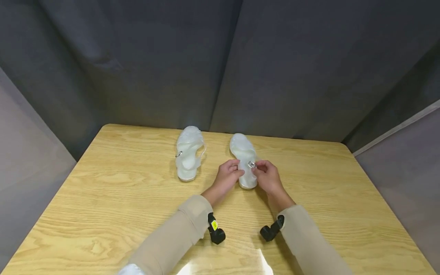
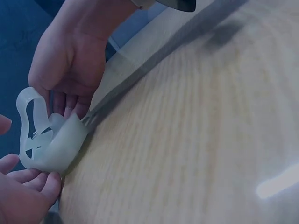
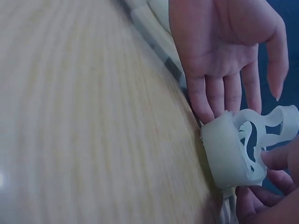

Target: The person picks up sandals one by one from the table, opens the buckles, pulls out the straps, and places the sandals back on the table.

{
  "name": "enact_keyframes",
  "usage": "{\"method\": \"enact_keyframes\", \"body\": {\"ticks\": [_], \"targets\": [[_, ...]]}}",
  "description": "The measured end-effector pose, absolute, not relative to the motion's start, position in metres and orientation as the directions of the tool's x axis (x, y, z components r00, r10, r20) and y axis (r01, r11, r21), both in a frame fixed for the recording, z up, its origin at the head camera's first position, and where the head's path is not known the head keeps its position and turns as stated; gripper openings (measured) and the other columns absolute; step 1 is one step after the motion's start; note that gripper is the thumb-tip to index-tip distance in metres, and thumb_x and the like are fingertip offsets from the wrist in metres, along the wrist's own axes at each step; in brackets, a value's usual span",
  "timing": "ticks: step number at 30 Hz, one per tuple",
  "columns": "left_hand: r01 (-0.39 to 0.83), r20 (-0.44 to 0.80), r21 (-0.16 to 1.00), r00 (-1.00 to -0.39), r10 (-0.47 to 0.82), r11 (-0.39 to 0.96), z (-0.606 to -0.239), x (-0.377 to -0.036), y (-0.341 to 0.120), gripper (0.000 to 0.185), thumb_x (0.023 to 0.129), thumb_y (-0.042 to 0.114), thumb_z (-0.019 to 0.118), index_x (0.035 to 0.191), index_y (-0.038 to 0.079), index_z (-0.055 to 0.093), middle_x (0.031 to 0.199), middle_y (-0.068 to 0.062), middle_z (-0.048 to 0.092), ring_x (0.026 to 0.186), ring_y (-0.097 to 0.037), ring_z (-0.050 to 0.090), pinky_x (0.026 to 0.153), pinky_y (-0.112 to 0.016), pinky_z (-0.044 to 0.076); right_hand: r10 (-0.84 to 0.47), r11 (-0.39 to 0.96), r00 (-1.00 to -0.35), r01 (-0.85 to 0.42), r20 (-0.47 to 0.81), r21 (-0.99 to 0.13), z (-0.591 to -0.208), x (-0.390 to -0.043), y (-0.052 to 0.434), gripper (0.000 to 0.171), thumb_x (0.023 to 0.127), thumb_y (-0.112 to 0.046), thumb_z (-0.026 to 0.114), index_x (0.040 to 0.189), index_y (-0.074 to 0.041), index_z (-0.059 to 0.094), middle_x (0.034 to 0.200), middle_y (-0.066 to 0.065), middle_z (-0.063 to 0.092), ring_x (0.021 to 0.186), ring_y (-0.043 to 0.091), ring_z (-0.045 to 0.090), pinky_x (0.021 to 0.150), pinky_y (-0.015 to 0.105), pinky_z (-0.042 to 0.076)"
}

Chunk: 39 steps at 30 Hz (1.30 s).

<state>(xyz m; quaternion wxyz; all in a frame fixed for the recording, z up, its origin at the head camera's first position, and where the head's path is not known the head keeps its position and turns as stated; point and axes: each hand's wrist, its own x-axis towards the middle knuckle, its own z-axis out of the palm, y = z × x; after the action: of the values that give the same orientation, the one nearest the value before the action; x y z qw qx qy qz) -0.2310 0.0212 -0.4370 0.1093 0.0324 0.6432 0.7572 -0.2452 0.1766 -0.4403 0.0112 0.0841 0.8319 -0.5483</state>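
White sandal [image 1: 240,144]: from the head, we see it on the table [image 1: 120,183], right of its pair [image 1: 189,135].
Left hand [image 1: 227,175]: fingers straight, touching the sandal's left side.
Right hand [image 1: 269,177]: fingers curled, pinching its right side by the buckle [image 1: 252,164].
Strap [image 2: 22,119]: from our left wrist, a loop rising above the sandal.
Left palm [image 3: 219,46]: from our right wrist, we see it unclenched, thumb apart.
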Motion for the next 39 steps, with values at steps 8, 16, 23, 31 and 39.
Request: {"method": "enact_keyframes", "body": {"ticks": [8,16,23,31,39], "targets": [[-0.096,-0.075,0.987,-0.984,0.16,-0.127,-0.445,-0.247,0.029,0.05,0.085,0.005,0.059,0.132,-0.004,0.046,0.127,-0.024,0.056,0.117,-0.03,0.055,0.097,-0.036,0.045,0.14,0.421,-0.984,0.161,-0.111,-0.893,-0.439,-0.258,0.172,0.03,0.093,-0.01,0.054,0.12,0.003,0.05,0.116,0.02,0.054,0.099,0.024,0.052,0.071,0.022,0.046],[0.068,0.062,0.997,-0.977,0.203,0.021,-0.428,-0.225,0.0,0.045,0.089,0.007,0.057,0.132,0.0,0.048,0.136,-0.018,0.048,0.126,-0.034,0.045,0.105,-0.042,0.038,0.139,0.51,-0.985,-0.016,0.101,-0.86,-0.415,-0.244,0.165,0.03,0.092,-0.013,0.056,0.12,-0.003,0.055,0.124,0.015,0.05,0.117,0.03,0.046,0.094,0.042,0.042],[0.245,0.247,0.969,-0.965,0.089,-0.033,-0.388,-0.217,-0.041,0.037,0.088,-0.001,0.052,0.125,-0.004,0.052,0.123,-0.02,0.054,0.113,-0.032,0.055,0.094,-0.035,0.047,0.039,0.5,-0.953,-0.242,0.301,-0.832,-0.384,-0.23,0.137,0.023,0.09,-0.006,0.057,0.112,0.0,0.059,0.118,0.016,0.052,0.114,0.03,0.049,0.092,0.044,0.045],[0.208,0.207,0.978,-0.96,-0.186,0.017,-0.379,-0.231,-0.093,0.034,0.087,-0.002,0.054,0.12,-0.001,0.056,0.118,-0.016,0.056,0.108,-0.031,0.055,0.087,-0.031,0.047,-0.069,0.478,-0.986,-0.166,0.151,-0.862,-0.393,-0.236,0.105,0.022,0.093,-0.013,0.056,0.113,-0.005,0.059,0.115,0.013,0.059,0.106,0.025,0.057,0.082,0.037,0.05],[-0.027,-0.003,0.996,-0.963,-0.271,0.085,-0.41,-0.242,-0.123,0.039,0.089,0.006,0.054,0.128,0.0,0.05,0.13,-0.019,0.047,0.117,-0.03,0.044,0.099,-0.04,0.04,-0.058,0.347,-0.996,0.04,-0.064,-0.937,-0.416,-0.254,0.069,0.031,0.094,-0.017,0.055,0.119,0.001,0.058,0.109,0.013,0.06,0.095,0.024,0.059,0.073,0.027,0.048]]}}
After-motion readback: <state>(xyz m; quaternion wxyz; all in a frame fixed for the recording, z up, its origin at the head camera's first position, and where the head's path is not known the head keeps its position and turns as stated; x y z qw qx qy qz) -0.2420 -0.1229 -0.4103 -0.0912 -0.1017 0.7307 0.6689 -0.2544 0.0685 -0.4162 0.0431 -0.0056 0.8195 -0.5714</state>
